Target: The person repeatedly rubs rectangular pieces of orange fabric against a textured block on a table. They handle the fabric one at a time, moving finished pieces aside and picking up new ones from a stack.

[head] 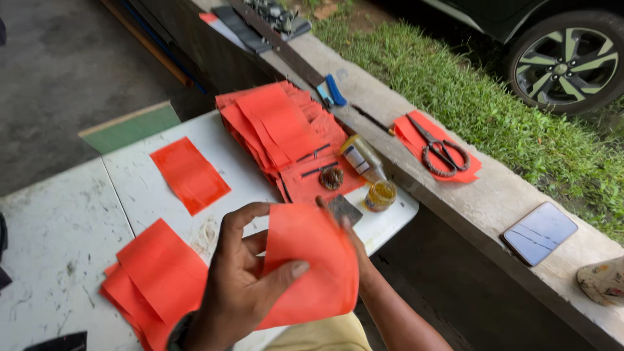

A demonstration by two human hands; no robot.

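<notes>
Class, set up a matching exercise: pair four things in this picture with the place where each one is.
1 scissors
2 phone
3 open glue jar
4 orange paper sheet

a in the left hand and right hand
b on the white table
c bare on the concrete ledge
d on orange paper on the ledge

Pairs: 1-d, 2-c, 3-b, 4-a

Left hand (244, 276) raised near the camera, palm up, thumb and fingers curled in a pinch, right hand (348, 237) mostly hidden, forearm angling in from the near right
</notes>
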